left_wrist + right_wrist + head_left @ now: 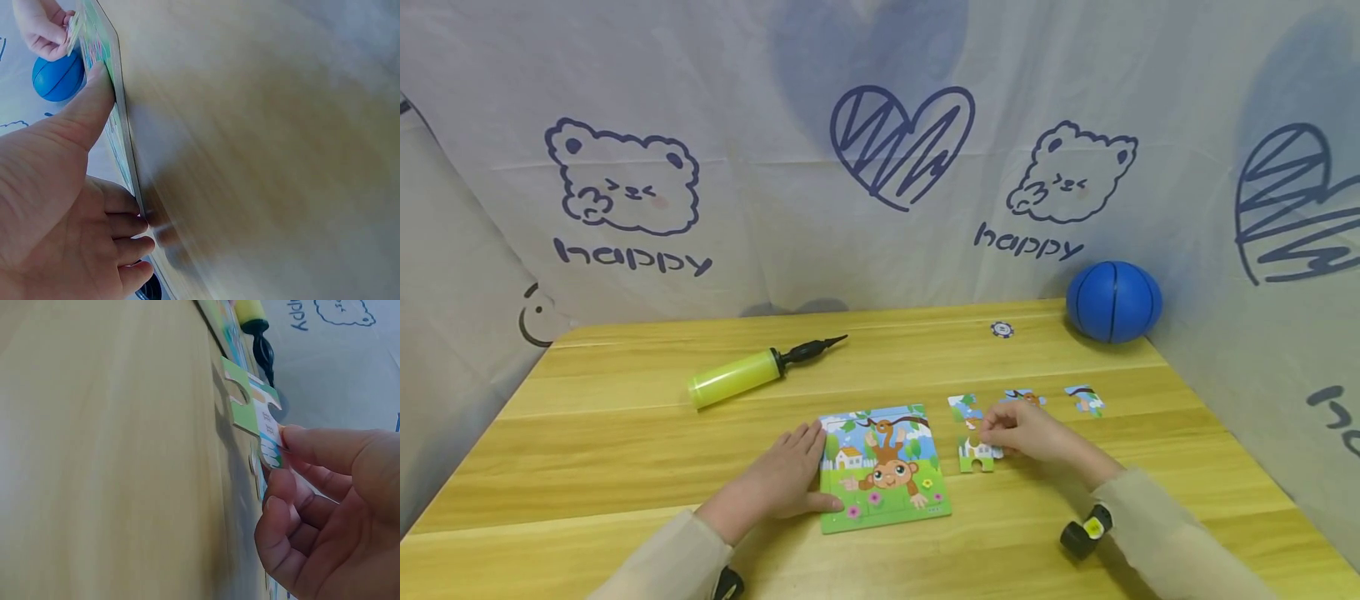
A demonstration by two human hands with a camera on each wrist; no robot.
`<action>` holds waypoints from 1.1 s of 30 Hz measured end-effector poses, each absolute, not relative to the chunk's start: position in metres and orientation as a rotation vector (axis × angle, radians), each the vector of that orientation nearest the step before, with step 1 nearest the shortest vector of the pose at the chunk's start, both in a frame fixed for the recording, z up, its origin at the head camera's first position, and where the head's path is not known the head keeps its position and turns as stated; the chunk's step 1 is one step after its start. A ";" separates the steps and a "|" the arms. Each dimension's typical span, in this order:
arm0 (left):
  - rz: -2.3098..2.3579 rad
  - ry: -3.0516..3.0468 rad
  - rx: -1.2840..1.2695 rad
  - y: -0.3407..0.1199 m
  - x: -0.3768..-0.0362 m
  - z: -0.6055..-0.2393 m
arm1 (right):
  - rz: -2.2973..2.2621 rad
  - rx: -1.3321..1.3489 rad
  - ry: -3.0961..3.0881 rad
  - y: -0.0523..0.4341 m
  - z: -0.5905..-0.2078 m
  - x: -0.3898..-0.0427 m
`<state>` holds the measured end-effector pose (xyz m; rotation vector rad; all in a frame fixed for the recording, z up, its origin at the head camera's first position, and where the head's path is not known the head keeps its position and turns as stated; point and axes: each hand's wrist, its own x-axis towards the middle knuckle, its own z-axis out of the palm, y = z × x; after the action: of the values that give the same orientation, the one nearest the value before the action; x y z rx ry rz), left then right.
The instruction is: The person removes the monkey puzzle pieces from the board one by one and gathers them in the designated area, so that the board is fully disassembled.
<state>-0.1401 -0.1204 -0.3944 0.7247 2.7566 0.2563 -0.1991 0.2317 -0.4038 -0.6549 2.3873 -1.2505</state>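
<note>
A square puzzle board (887,446) with a picture of a hanging monkey, a house and flowers lies flat on the table. My left hand (782,471) rests at its left side, the thumb (99,94) on the board's face and the straight fingers along its edge. To the right of the board, my right hand (1033,429) pinches a jigsaw piece (245,417) between thumb and fingers. This piece has a green lower part, a white house and a round notch; it is tilted up. Partly behind the right hand lie more loose pieces (961,406).
Further loose pieces (1085,401) lie to the right in a row. Behind the board is a yellow-green hand pump (737,380) with a black nozzle. A blue ball (1114,302) sits at the back right corner, with a small round chip (1002,330) left of it. A printed curtain hangs behind.
</note>
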 end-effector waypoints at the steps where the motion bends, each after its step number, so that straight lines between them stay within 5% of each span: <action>1: 0.254 2.756 0.725 -0.120 -0.140 -0.394 | -1.241 -0.648 2.386 0.234 -0.403 -0.198; 33: 0.257 2.744 0.716 -0.120 -0.139 -0.391 | -1.086 -0.595 2.490 0.233 -0.401 -0.198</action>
<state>-0.1391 -0.1196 -0.3908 0.7158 2.7439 0.2571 -0.1975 0.2330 -0.4005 -0.5954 2.4902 -1.0865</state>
